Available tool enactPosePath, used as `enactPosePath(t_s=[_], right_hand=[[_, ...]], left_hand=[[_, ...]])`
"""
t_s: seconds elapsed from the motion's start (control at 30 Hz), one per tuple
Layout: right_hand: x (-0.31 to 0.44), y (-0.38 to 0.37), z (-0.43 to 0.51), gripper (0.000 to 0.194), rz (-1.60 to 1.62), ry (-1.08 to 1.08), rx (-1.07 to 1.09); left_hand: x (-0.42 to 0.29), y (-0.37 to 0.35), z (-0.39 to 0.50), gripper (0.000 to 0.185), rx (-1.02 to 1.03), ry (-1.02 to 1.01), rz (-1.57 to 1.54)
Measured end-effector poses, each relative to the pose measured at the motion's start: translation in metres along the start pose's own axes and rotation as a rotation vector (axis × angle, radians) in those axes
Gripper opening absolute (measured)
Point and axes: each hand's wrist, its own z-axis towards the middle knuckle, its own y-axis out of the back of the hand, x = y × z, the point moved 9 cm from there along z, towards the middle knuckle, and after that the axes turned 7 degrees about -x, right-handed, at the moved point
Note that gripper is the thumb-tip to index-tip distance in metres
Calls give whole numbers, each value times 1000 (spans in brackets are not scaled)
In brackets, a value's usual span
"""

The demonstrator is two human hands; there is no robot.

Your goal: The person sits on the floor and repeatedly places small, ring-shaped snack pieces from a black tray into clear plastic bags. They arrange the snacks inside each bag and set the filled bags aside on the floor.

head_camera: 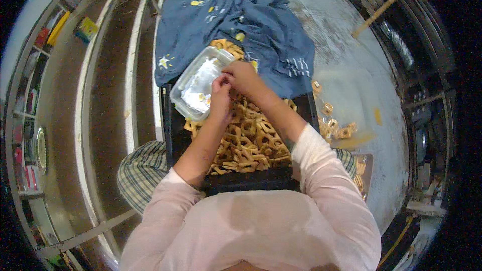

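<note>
My left hand (221, 92) and my right hand (240, 76) meet at the right edge of a clear plastic container (180, 81). Their fingertips are close together; whatever may be between them is too small or hidden to tell. White papers or labels (201, 82), some with orange marks, lie inside the container. Under my forearms a black crate (244, 183) holds many light-brown pieces with holes (248, 139), seemingly wooden. More such pieces (228, 48) show just beyond the container, beside a blue printed cloth (263, 19) draped over the far part of the crate.
Several similar pieces (333, 124), some seemingly in clear wrapping, lie on the floor at the right. A container with more pieces (362, 173) stands by my right knee. White rails (131, 64) run along the left, with shelves (28, 139) beyond.
</note>
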Motion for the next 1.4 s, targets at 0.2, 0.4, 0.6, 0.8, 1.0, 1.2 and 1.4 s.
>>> enactPosePath(t_s=[0.2, 0.4, 0.6, 0.8, 1.0, 1.2, 1.4], right_hand=[[0, -87, 39, 19, -378, -77, -15], [-20, -113, 27, 19, -449, -161, 225], [-15, -95, 32, 15, -539, -75, -27], [-2, -68, 43, 18, -492, -91, -4], [96, 7, -14, 29, -226, 579, -287], [56, 58, -54, 33, 429, -96, -484], [1, 6, -83, 19, 1278, -754, -73]], left_hand=[[-12, 92, 15, 39, -261, 12, -102], [-3, 107, 21, 33, -214, 111, -244], [29, 115, 26, 32, -237, 295, -235], [21, 108, 24, 62, -142, 269, -244], [-19, 62, 15, 69, 132, 364, -561], [-55, 25, -19, 52, 354, 26, -232], [-16, 3, -53, 30, 553, 319, 95]])
